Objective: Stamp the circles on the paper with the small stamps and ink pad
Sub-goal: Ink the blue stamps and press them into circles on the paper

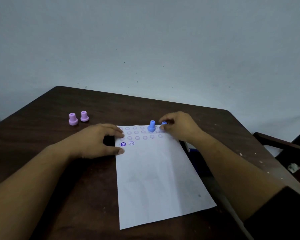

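I am pinning the paper [156, 179] to the table [93, 104] with my left hand [100, 141], fingers spread flat, while my right hand [178, 126] fingers are pinching a small blue stamp [163, 123] at the top rows. Only two dark stamps are showing below the faint circles [140, 133], so most seems left; I cannot see the ink pad.

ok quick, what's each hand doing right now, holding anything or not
Left hand: open, flat on the table, fingertips pinning the paper edge; holding nothing.
Right hand: closed on a small blue stamp at the paper's top.

Left hand [100, 141] flat on paper [156, 179] edge; right hand [178, 127] fingers pinch blue stamp [163, 125]; second blue stamp [151, 126] upright beside.
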Demonstrator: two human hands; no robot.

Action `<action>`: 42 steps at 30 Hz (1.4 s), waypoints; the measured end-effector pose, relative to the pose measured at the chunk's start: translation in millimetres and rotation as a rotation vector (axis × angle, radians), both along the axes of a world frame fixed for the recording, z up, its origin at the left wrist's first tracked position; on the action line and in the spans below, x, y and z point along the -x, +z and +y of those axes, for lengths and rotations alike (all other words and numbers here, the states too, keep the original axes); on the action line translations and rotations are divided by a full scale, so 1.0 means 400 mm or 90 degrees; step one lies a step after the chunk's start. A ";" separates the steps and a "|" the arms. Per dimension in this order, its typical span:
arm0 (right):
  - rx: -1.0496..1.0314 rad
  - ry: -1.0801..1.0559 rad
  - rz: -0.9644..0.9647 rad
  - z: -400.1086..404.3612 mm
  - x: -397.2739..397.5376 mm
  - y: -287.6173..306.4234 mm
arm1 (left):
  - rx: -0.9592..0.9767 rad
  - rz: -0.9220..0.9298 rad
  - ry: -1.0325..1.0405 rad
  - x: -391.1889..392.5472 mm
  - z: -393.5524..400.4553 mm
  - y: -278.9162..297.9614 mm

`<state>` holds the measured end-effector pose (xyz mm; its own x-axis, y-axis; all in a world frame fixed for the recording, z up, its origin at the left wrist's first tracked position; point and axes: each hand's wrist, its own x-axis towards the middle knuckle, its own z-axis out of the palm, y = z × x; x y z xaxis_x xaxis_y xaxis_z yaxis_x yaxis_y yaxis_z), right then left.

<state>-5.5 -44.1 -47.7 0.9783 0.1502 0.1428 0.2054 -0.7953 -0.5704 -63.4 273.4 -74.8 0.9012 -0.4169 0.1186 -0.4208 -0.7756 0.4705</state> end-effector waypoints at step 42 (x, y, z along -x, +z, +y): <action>0.036 -0.133 -0.138 -0.236 0.354 -0.064 | 0.000 0.021 -0.007 -0.017 0.014 -0.011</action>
<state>-147.3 -138.7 -73.3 0.9365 -0.0377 0.3486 0.1458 -0.8623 -0.4849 -56.7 279.0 -79.4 0.8998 -0.4272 0.0888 -0.4139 -0.7709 0.4841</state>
